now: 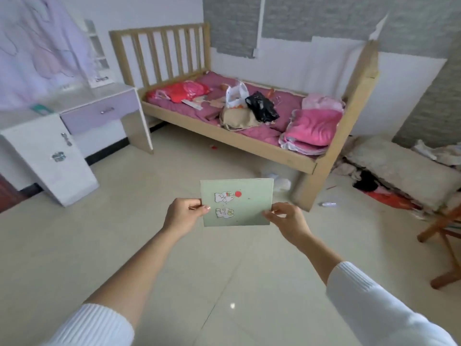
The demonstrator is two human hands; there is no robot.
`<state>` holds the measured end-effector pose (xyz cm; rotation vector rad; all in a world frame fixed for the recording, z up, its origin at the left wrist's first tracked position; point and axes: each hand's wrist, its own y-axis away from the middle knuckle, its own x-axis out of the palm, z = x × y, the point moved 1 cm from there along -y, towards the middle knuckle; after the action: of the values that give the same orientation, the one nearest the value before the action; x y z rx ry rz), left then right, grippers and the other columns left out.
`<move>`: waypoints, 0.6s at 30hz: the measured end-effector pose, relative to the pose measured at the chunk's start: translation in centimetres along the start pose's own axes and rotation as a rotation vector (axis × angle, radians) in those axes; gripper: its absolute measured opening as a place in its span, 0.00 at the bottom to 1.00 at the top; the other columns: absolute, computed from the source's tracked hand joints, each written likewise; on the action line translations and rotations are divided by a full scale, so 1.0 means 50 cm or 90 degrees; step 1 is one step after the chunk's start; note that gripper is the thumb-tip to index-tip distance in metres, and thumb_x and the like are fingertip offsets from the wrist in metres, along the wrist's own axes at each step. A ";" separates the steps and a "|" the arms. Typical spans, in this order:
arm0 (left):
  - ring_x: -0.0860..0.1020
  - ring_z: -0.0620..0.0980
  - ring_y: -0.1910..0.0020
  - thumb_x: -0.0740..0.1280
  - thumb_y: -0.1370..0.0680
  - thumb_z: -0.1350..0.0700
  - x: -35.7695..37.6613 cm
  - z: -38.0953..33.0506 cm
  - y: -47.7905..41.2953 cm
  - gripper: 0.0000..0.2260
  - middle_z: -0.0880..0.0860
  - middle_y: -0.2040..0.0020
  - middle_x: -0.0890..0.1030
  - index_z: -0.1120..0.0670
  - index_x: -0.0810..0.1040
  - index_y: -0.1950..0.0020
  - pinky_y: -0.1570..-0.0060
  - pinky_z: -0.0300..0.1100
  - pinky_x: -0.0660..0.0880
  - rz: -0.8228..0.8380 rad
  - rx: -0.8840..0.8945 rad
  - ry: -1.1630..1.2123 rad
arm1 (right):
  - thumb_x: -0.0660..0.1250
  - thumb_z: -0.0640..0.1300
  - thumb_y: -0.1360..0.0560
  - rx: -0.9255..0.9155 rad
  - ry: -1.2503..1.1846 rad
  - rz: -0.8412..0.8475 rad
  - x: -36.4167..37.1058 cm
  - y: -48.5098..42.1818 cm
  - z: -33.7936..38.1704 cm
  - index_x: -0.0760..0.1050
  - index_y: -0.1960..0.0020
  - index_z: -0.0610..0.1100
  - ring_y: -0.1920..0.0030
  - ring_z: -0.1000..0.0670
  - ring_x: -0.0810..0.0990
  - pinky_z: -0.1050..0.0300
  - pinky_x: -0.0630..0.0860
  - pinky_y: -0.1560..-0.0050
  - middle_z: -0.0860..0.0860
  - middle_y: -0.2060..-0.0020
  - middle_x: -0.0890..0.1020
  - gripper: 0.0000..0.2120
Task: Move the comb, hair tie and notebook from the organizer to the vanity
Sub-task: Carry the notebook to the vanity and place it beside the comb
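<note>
A pale green notebook [245,202] with small cartoon stickers and a red dot is held flat in front of me above the floor. My left hand [183,217] pinches its left edge and my right hand [289,221] pinches its right edge. The white and lilac vanity [82,101] stands at the far left, well away from my hands. A small teal-edged object [41,108] lies on the vanity top; I cannot tell what it is. No comb, hair tie or organizer shows clearly in this view.
A wooden bed [237,143] with pink bedding, bags and clutter runs across the middle. A cushion and a heap of clothes [399,171] lie at right, beside a wooden stool [444,236]. Light tiled floor [124,245] stretches between me and the vanity.
</note>
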<state>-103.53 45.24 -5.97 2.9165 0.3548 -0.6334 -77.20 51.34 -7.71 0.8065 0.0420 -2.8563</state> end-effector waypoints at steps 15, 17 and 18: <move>0.80 0.36 0.71 0.71 0.28 0.60 -0.527 0.166 -0.641 0.07 0.40 0.68 0.84 0.52 0.86 0.52 0.66 0.31 0.70 -0.201 -0.090 0.127 | 0.69 0.39 0.26 -0.101 -0.056 0.193 0.522 -0.764 0.396 0.79 0.56 0.34 0.62 0.49 0.72 0.72 0.66 0.70 0.45 0.62 0.78 0.07; 0.81 0.36 0.70 0.70 0.28 0.61 -0.598 0.185 -0.711 0.09 0.39 0.67 0.85 0.52 0.85 0.51 0.68 0.28 0.71 -0.230 -0.103 0.157 | 0.69 0.40 0.26 -0.102 -0.060 0.218 0.590 -0.849 0.454 0.80 0.54 0.35 0.62 0.50 0.73 0.73 0.66 0.71 0.46 0.61 0.79 0.07; 0.81 0.37 0.69 0.70 0.28 0.62 -0.634 0.194 -0.742 0.11 0.39 0.67 0.85 0.51 0.85 0.49 0.70 0.25 0.71 -0.242 -0.107 0.169 | 0.69 0.40 0.26 -0.102 -0.063 0.227 0.625 -0.889 0.482 0.80 0.54 0.35 0.62 0.50 0.73 0.73 0.66 0.72 0.45 0.61 0.79 0.07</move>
<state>-144.86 72.89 -4.33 2.7890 0.9589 -0.2358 -123.56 88.35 -4.32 0.5736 0.1022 -2.5141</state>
